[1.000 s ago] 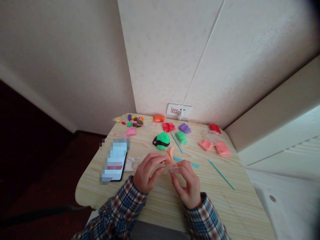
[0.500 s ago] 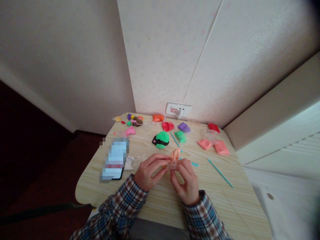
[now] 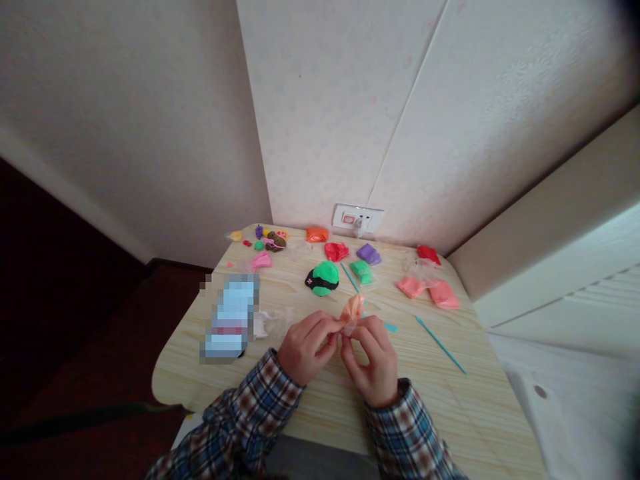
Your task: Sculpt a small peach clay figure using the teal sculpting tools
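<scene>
Pointing lengthwise forward, peach packet (image 3: 353,307)

Long plaid sleeves (image 3: 263,393), checks in blue, brown, black and white, soft folds, matching plaid cuffs (image 3: 403,400)

The left hand (image 3: 309,348) points toward two o'clock, the right hand (image 3: 373,367) toward eleven; both bend their fingers (image 3: 325,327) into neighbouring pinches, forearms (image 3: 245,413) slanted inward.
</scene>
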A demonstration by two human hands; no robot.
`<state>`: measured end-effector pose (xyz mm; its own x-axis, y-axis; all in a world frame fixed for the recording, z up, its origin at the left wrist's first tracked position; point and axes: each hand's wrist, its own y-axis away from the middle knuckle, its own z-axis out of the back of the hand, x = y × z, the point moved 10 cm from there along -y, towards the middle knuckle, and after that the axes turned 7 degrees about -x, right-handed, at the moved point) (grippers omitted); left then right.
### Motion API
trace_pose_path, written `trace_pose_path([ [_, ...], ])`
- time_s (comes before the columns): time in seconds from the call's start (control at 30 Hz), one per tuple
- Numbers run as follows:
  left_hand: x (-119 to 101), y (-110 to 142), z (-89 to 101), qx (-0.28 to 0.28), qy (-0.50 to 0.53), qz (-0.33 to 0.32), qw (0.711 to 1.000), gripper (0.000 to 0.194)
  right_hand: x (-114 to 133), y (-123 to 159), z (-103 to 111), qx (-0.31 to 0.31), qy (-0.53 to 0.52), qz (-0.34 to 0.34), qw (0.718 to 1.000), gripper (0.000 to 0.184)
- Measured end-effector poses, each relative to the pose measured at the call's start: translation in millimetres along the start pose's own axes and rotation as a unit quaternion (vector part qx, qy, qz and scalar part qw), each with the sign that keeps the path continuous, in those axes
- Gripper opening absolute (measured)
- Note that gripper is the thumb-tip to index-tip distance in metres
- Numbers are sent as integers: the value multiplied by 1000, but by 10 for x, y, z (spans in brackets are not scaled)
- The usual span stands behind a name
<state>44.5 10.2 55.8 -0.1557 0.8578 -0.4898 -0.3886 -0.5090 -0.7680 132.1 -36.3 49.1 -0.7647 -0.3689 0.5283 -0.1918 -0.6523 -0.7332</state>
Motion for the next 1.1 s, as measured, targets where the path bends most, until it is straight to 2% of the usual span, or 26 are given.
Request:
trace_pose_path([
  [0.23,57,26,-38,14,9,10,1000,14,-75,12,-25,3,34,-38,999,5],
  [0.33,24,16,-36,18,12,-2,1000,14,-129,28,-45,12,52,-55,997,10],
  [0.53,-22,6,18,3,-8,-16,1000,16,-61,29,-12,-12,92,-27,995,14],
  [0.63,-13,27,-24,14,0,-19,1000,15,-53,27,4,-24,120,-27,992,15],
  [0.8,67,39,-144,54,34,12,998,13,-69,25,-14,-15,120,-29,992,17],
  [1.0,179,-13,-104,46,97,89,990,13,45,-20,-33,-6,82,-3,997,17],
  [1.1,180,-53,-57,37,107,94,989,9,111,-35,-25,-15,69,13,997,19],
])
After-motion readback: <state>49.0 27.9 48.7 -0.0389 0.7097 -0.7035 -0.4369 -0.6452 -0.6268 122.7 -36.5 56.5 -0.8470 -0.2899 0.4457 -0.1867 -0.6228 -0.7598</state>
